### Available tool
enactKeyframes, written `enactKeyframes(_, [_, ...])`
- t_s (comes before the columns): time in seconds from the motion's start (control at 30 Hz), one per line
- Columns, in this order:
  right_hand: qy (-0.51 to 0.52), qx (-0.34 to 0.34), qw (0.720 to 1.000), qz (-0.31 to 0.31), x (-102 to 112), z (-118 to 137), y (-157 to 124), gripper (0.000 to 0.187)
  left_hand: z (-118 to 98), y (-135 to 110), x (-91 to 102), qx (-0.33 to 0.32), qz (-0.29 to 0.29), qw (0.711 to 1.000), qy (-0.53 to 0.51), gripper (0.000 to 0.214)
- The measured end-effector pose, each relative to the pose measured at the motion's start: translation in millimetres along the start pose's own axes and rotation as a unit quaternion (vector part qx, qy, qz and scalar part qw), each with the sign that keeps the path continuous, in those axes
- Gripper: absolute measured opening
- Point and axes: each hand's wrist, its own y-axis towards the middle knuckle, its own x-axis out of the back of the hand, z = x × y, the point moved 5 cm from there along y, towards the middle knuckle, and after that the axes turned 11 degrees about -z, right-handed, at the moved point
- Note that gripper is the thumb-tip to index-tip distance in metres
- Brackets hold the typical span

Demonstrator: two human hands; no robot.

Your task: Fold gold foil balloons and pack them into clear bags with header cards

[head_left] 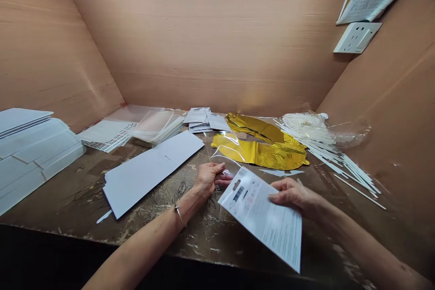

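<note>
The right hand [294, 195] has its fingers closed on a printed paper sheet [261, 219]. The left hand's [209, 179] fingers touch the sheet's edge; I cannot tell if they grip.

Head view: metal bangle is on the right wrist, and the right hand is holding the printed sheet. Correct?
Not quite: the head view shows the metal bangle on the left wrist, not the right. The right hand is holding the printed sheet, as you said.
</note>
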Motion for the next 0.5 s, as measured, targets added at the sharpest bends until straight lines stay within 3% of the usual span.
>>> enactKeyframes(0.13, [-0.018,-0.015,1.000,0.004,-17.6,-12.9,13.5,0.014,0.4,-4.7,-2.8,0.001,-0.003,1.000,0.007,0.014])
enactKeyframes(0.5, [0.029,0.068,0.995,-0.073,-8.2,4.4,30.6,0.024,-10.2,-7.7,10.5,-0.030,-0.012,0.999,-0.044,0.015])
